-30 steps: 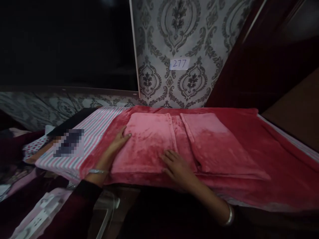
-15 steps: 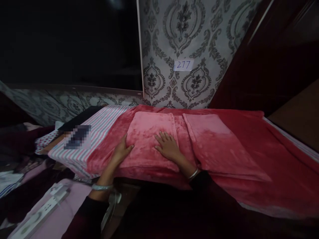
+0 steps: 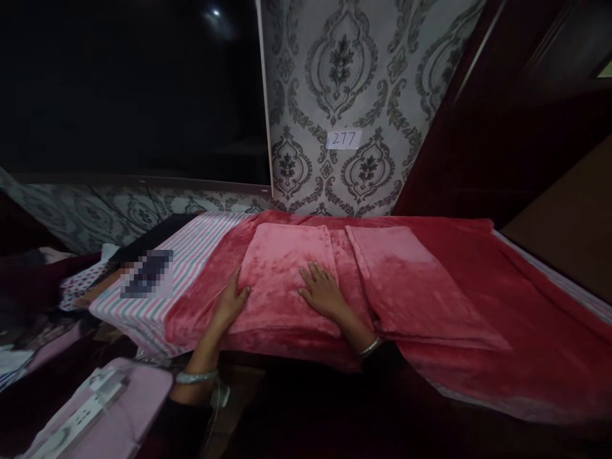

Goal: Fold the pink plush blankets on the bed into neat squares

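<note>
Two folded pink plush cloths lie side by side on a red plush blanket (image 3: pixel 502 299) spread over a table. My left hand (image 3: pixel 230 305) rests at the left edge of the left folded cloth (image 3: pixel 282 268), thumb on top, fingers partly tucked beside it. My right hand (image 3: pixel 324 292) lies flat and open on the same cloth near its right edge, fingers spread. The right folded cloth (image 3: pixel 406 280) lies untouched beside my right hand. I wear a silver bangle on each wrist.
A striped sheet (image 3: pixel 191 248) shows under the blanket at the left. A white power strip (image 3: pixel 81 414) lies on a pink surface at the lower left. Patterned wallpaper with a label reading 277 (image 3: pixel 343 139) stands behind. Dark furniture rises at the right.
My right hand moved from the near edge between the cloths up onto the left folded cloth. My left hand slid slightly along that cloth's left edge. The view shifted a little.
</note>
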